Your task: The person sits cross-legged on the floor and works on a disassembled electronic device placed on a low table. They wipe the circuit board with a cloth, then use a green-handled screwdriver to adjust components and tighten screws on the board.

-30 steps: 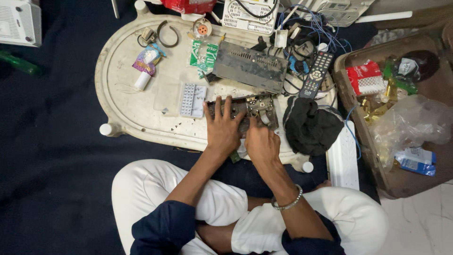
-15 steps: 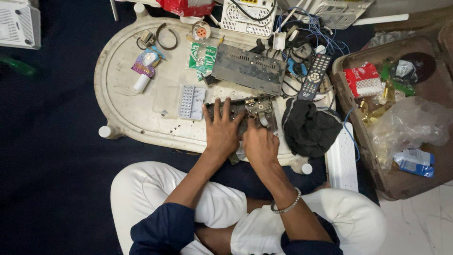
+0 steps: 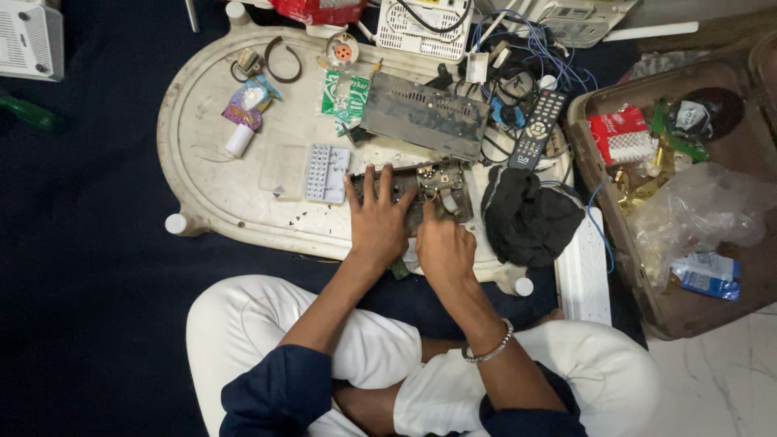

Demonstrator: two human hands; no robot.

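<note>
Left hand (image 3: 377,222), fingers spread wide, lies flat on a circuit board (image 3: 413,194) near the front edge of the oval white counter (image 3: 202,186); right hand (image 3: 443,249), fingers curled, presses on the same board just beside it. Outward: a clear parts tray (image 3: 326,172) toward the left, a black cloth (image 3: 528,218) at the right edge, a dark metal case (image 3: 425,125) and a remote control (image 3: 537,128) toward the back.

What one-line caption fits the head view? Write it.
Both hands, left and right, press on a circuit board atop a white tray.
</note>
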